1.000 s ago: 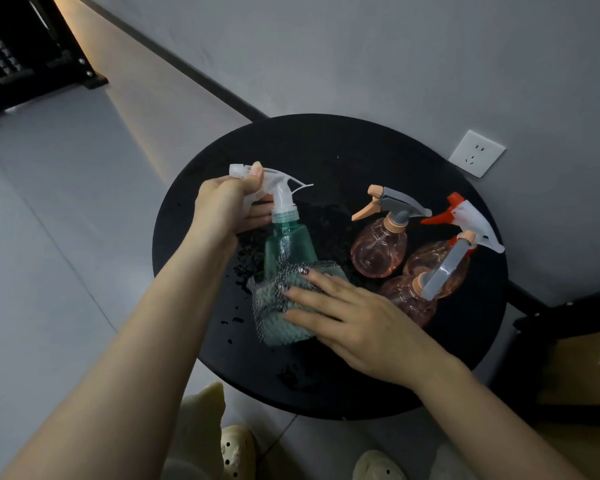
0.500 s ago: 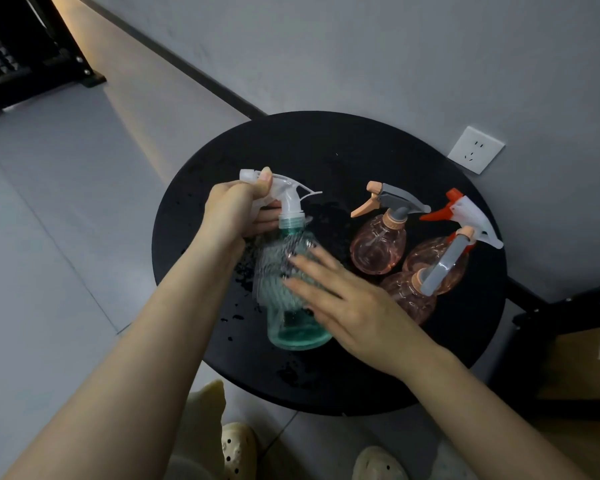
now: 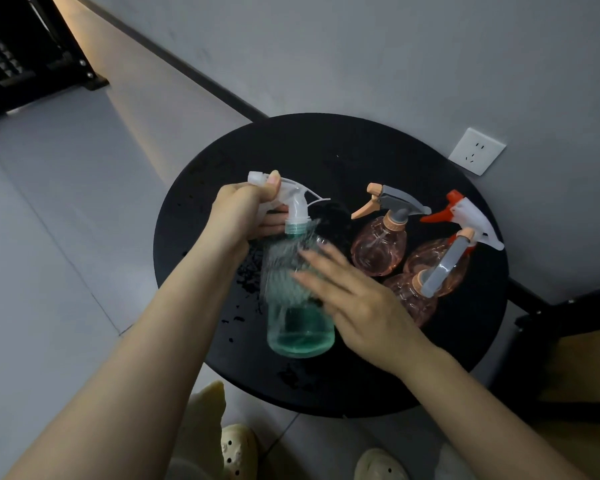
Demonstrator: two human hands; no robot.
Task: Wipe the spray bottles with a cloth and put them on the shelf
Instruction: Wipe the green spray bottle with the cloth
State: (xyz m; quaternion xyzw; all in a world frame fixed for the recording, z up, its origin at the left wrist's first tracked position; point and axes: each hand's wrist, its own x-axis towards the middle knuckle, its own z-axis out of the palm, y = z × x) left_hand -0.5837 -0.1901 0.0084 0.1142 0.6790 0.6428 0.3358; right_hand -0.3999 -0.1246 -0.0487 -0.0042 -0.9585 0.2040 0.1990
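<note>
The round black counter sat against the grey wall, its top speckled with water drops just left of the green bottle. That green spray bottle stood tilted at the counter's near-left part, teal liquid pooled in its base, its white trigger head pointing left. The left hand was closed around that trigger head and neck, thumb laid along the top, fingers curled under. The right hand lay flat with fingers stretched out and close together, pressing the cloth against the bottle's upper body; the cloth showed only as a blurred grey smear below the neck.

Right of the green bottle, three pink spray bottles clustered on the counter's right half: one with a grey head and orange trigger standing nearest the green bottle, one with a white head and red trigger further right by the rim, and a third with a grey head in front, touching the other two.

Beyond the counter's far-right rim, a white wall socket sat on the wall. Below its near rim, pale slippers showed on the floor.
</note>
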